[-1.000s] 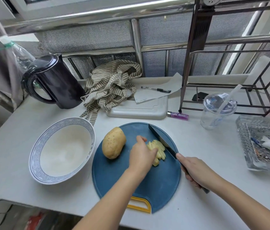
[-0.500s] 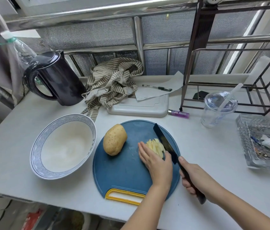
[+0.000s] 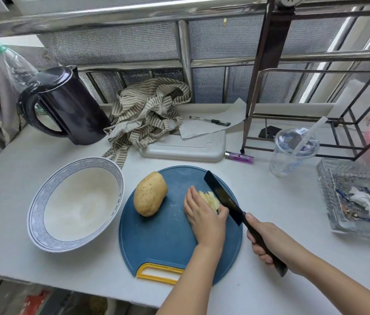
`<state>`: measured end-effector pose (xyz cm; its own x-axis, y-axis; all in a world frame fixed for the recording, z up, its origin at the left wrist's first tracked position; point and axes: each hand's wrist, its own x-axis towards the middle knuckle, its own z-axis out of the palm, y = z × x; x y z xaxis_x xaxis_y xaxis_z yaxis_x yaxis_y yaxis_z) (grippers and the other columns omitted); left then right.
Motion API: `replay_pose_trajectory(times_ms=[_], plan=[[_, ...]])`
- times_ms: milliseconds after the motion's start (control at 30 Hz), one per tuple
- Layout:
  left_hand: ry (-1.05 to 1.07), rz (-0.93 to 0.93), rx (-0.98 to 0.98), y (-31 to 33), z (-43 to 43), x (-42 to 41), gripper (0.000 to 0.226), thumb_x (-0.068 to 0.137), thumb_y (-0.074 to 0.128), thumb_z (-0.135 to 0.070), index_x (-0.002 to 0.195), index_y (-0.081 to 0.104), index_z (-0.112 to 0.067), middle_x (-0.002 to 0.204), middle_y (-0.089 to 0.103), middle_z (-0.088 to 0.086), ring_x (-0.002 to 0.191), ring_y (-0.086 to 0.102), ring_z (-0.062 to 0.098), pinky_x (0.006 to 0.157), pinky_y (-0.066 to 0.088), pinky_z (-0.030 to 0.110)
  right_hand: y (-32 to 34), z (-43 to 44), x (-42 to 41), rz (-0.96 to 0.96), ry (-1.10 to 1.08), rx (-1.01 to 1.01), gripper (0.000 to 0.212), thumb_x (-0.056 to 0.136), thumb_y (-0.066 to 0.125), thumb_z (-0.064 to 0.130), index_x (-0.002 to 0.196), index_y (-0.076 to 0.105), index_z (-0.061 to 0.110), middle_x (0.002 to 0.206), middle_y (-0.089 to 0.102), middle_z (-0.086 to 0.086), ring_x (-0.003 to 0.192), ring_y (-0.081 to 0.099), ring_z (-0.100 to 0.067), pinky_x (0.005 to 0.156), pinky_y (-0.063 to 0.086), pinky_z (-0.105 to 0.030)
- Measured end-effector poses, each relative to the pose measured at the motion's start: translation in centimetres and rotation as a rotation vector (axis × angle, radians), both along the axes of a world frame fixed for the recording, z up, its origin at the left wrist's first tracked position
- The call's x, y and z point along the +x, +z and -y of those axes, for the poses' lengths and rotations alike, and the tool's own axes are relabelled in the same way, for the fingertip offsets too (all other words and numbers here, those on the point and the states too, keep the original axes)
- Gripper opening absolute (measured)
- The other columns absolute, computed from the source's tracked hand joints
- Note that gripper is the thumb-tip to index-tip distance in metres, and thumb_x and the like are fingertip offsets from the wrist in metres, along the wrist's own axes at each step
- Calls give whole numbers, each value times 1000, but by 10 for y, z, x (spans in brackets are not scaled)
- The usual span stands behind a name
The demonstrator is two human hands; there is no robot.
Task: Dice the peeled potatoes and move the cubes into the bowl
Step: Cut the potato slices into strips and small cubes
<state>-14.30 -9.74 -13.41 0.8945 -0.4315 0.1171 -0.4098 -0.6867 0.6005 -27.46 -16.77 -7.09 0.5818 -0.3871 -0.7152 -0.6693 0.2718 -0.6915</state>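
Note:
A round blue cutting board (image 3: 163, 242) with a yellow handle lies at the counter's front. A whole potato (image 3: 150, 193) rests on its left part. A pile of cut potato strips (image 3: 210, 198) lies right of centre. My left hand (image 3: 204, 214) presses its straight fingers against the pile's left side. My right hand (image 3: 270, 244) grips the dark handle of a black knife (image 3: 223, 197), whose blade stands against the pile's right side. A white bowl with a blue patterned rim (image 3: 41, 201) sits empty left of the board.
A black kettle (image 3: 70, 108), a striped cloth (image 3: 150, 112) and a white board (image 3: 186, 148) with paper and pen stand behind. A purple lighter (image 3: 239, 158), a clear lidded cup (image 3: 293, 151), a metal rack (image 3: 315, 92) and a glass tray (image 3: 361, 196) are on the right.
My left hand moved from on top of the strips to their left side with fingers straight. The knife blade closed in against the pile's right side.

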Motion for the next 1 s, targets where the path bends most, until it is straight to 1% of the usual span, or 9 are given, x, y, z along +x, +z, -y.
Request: replay_pose_trajectory(times_ms=[167,267,367,467,600,733,867,933,1000], plan=[[-229,98,37,-8,-8,21,81,59,68,-34,128,43,0,119,59,17,110,56,33,91,51,46,5,20,3,-8,32,-123,53,97,38,60,71,40,14,53,38,-3,40,30,-18,41,28,-22],[-378,117,95,-11,-17,39,78,62,44,-43,128,48,-1,119,59,13,113,42,22,89,51,41,6,33,8,-5,59,-174,53,97,39,59,69,40,14,52,38,-2,42,29,-18,40,27,-21],[-565,7,67,-3,-26,53,86,70,45,-43,144,33,-2,138,45,13,129,28,20,111,29,31,3,42,14,-23,114,-228,53,97,38,59,67,40,15,51,40,-1,41,30,-17,40,27,-21],[-659,-68,95,4,-30,59,94,78,60,-34,152,9,-7,153,25,7,144,18,19,119,5,25,-5,43,18,-24,146,-261,54,97,39,60,67,41,14,50,40,-1,43,31,-19,43,26,-25],[-540,24,100,-2,-35,53,108,67,43,-60,151,-5,-13,159,3,2,147,-7,15,118,-12,34,-10,38,19,-24,163,-274,56,93,39,66,64,40,18,49,41,0,45,31,-21,47,25,-29],[-259,-18,1,-6,-42,30,103,64,48,-55,150,6,-17,154,20,18,143,11,28,117,13,43,-1,40,25,-64,239,-359,54,99,37,58,66,38,14,45,37,3,37,29,-16,35,24,-18],[-166,-52,-8,-5,-36,22,99,63,47,-48,148,13,-12,146,32,18,136,25,30,113,30,45,1,38,28,-80,258,-364,55,98,37,59,64,37,16,44,37,6,36,30,-15,35,25,-18],[-157,-74,-8,-4,-34,25,98,62,46,-47,148,18,-9,144,34,17,134,30,30,113,31,41,-2,33,26,-83,265,-356,54,98,36,58,64,37,16,43,37,7,35,30,-15,36,25,-18],[-204,-135,-5,-2,-33,27,98,67,53,-41,151,14,-7,149,27,15,140,24,29,116,19,31,-6,27,24,-67,254,-339,54,97,36,59,66,36,16,44,36,6,37,29,-16,38,26,-20]])
